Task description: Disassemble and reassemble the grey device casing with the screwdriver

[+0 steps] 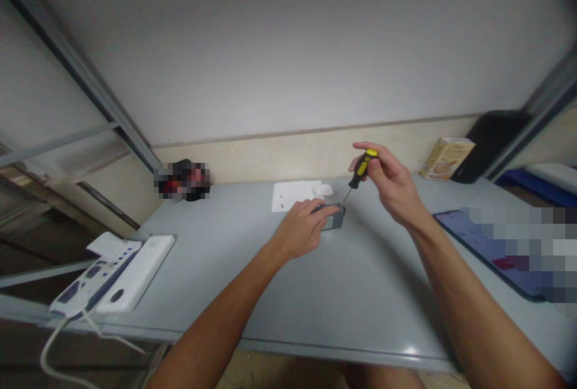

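Observation:
My right hand (387,175) is closed round the black and yellow handle of a screwdriver (362,166). The screwdriver leans, its tip meeting the right end of a small dark grey box-shaped device (338,218). With fingers wrapped over its top, my left hand (304,226) holds that device on the table; part of it is hidden under the fingers. Behind the left hand lies a white sheet of paper (293,192) with several tiny dark bits, perhaps screws, on it. A small white object (321,190) rests at the sheet's right side.
A power strip (97,275) with cables and a white box-like block (142,272) lie at the table's left. On the right are a tablet-like screen (487,251), a yellow carton (446,159) and a black case (493,142). A wall stands behind the grey table (333,299).

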Demonstrator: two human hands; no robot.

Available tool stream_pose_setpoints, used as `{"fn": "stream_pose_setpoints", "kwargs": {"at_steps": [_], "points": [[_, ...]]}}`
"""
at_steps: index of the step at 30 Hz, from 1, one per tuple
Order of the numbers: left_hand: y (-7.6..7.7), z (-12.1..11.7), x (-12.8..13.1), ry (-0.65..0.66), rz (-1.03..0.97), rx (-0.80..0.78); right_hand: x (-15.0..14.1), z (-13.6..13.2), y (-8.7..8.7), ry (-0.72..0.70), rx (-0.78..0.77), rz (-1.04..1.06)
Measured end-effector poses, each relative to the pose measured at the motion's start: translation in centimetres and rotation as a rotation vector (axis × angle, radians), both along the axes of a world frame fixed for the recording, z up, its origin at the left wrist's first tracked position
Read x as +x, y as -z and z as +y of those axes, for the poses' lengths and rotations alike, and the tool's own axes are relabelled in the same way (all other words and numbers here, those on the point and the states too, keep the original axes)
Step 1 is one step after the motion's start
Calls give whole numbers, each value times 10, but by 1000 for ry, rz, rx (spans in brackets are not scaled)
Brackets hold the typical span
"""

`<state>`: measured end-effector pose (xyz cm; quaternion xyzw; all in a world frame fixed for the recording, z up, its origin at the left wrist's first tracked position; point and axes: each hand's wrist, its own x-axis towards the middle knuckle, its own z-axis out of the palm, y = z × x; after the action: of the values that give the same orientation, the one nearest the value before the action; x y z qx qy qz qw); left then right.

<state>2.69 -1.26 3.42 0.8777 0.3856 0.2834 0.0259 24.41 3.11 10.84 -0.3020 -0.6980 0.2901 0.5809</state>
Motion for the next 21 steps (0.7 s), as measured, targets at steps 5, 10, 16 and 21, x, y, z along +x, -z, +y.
{"fn": "stream_pose_setpoints", "kwargs": {"at_steps": [5,10,16,21], "points": [[-2,-2,1,-23,79,54,-3,7,4,175,37,70],[-4,-3,5,-53,133,67,-1,21,19,396,-87,184],[-5,-4,6,-67,190,87,9,46,48,490,-380,508],[-11,-6,2,-60,179,100,-13,43,65,187,-522,335]]}}
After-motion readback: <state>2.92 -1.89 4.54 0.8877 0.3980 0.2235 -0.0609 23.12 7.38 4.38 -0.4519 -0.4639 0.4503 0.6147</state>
